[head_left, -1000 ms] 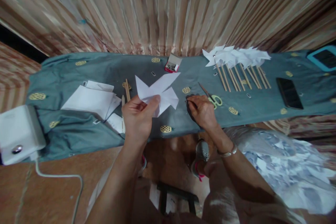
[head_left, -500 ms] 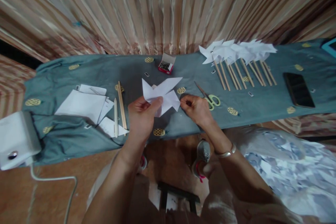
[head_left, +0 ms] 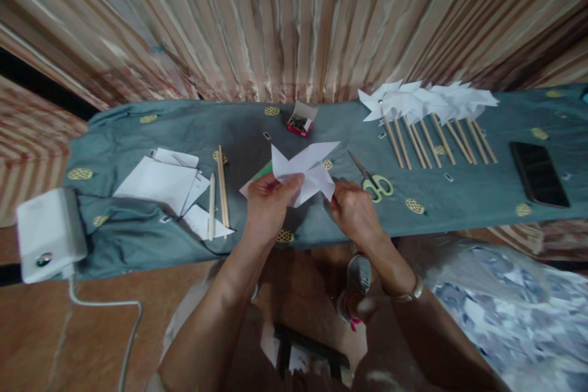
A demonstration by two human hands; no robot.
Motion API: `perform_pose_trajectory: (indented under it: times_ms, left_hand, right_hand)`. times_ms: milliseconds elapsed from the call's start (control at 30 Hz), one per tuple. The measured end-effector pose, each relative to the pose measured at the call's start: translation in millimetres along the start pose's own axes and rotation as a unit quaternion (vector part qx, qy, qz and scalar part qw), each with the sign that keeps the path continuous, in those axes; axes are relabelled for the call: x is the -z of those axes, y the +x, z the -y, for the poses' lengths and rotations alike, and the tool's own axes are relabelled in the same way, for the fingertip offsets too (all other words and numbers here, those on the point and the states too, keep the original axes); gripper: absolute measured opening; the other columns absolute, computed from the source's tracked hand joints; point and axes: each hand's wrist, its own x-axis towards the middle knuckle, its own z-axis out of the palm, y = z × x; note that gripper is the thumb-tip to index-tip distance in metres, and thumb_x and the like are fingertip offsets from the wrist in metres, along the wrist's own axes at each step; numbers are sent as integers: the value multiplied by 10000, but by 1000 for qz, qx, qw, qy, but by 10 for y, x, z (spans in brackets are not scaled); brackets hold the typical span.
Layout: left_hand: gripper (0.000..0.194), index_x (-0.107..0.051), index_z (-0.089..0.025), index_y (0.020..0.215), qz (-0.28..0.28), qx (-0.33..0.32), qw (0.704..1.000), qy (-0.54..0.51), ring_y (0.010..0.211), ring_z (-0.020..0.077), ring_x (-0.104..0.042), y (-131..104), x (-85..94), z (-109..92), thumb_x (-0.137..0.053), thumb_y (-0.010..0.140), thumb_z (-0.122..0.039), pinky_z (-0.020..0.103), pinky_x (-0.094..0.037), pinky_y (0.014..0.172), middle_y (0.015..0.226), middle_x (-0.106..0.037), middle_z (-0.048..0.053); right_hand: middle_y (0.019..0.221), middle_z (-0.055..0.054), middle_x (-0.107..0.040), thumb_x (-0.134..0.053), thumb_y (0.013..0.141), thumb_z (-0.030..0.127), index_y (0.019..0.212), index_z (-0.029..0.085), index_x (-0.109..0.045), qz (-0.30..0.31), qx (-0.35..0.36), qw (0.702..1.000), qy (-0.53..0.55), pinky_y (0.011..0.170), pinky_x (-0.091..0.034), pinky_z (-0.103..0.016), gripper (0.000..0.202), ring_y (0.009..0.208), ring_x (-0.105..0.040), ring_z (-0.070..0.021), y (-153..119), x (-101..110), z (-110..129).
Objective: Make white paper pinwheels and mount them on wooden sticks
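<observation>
**Inspector:** Nearest items first.

**Assistant:** The left hand (head_left: 269, 205) pinches a white folded paper pinwheel (head_left: 305, 170) between thumb and fingers, held just above the near edge of the grey-green cloth (head_left: 138, 233). The right hand (head_left: 353, 211) closes its fingertips on the pinwheel's right-hand flap; whether anything small is gripped between them cannot be determined.

**Inspector:** Surroundings?

**Assistant:** Green-handled scissors (head_left: 374, 180) lie just beside the right hand. Left of the hands, loose wooden sticks (head_left: 223, 187) rest against a pile of paper sheets (head_left: 158, 180). A white device (head_left: 50, 234) sits at the far left end.

**Inspector:** Further back?

**Assistant:** A small open box (head_left: 301, 119), a row of finished pinwheels on sticks (head_left: 427, 110), a dark phone (head_left: 539, 174), then a striped curtain (head_left: 294, 18).
</observation>
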Motion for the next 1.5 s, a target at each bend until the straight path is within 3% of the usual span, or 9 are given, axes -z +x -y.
perform_pose_trajectory:
  times_ms: [267,533,567,633,733,867,933,1233,1500]
  left_hand:
    - [137,-772,-204,663,-12,-4,1000,2,585,115,-637,-34,-14,3,-823,539,-234,247,-511,608,676,-754,-7]
    - [147,-767,-181,668,7,-25,999,23,583,121,-625,-68,4,21,-827,553,-249,247,-494,591,677,-750,8]
    - [147,-766,-178,667,10,-29,999,27,575,119,-617,-76,4,21,-828,556,-253,243,-488,580,672,-747,8]
    - [146,-763,-172,660,21,-36,999,34,558,113,-599,-98,-4,23,-830,564,-260,235,-471,557,654,-738,7]
    - [138,-762,-170,655,43,-43,997,36,566,116,-599,-137,-35,28,-830,580,-264,236,-474,564,659,-741,11]
    - [161,-771,-177,684,66,-46,997,22,621,134,-633,-173,-81,44,-844,592,-286,249,-496,604,721,-763,22]
    - [192,-765,-177,669,69,-51,996,10,611,132,-629,-179,-93,50,-861,584,-320,249,-492,597,706,-758,19]
    - [200,-778,-181,692,74,-31,996,-27,602,123,-631,-200,-49,-16,-877,569,-305,252,-512,625,704,-760,14]
    - [224,-781,-189,702,84,-25,996,-25,605,120,-632,-225,-29,-43,-896,558,-316,255,-517,631,714,-761,7]
  right_hand:
    - [803,-109,-709,-499,862,99,813,183,-675,-33,-2,999,43,771,-473,-344,201,815,-638,-263,-65,-39,-57]
    - [755,-28,-701,-575,854,201,781,212,-679,-117,-58,969,208,703,-492,-329,128,691,-625,-184,-52,57,-268]
    - [755,-16,-700,-573,876,241,798,215,-679,-144,-75,960,230,691,-506,-327,134,680,-631,-172,-49,118,-301]
    - [800,-7,-715,-670,839,278,792,236,-691,-212,-87,896,381,750,-546,-343,66,755,-670,-174,-56,272,-300]
    - [1229,-21,-692,-766,782,269,800,263,-719,-226,-17,865,448,1088,-452,-423,51,1207,-620,-217,-93,491,-113]
    - [1513,49,-495,-752,806,258,835,277,-733,-190,59,899,391,1244,-228,-520,40,1488,-341,-259,-108,572,220]
    - [1548,69,-446,-730,825,257,848,283,-733,-186,78,906,373,1254,-194,-539,35,1519,-271,-273,-91,540,306]
    - [1585,96,-376,-699,845,238,849,298,-734,-190,83,918,339,1269,-115,-564,69,1548,-173,-289,-95,486,285]
    - [1572,35,-416,-742,819,312,841,265,-727,-162,66,905,387,1252,-179,-539,55,1525,-256,-283,-79,466,236]
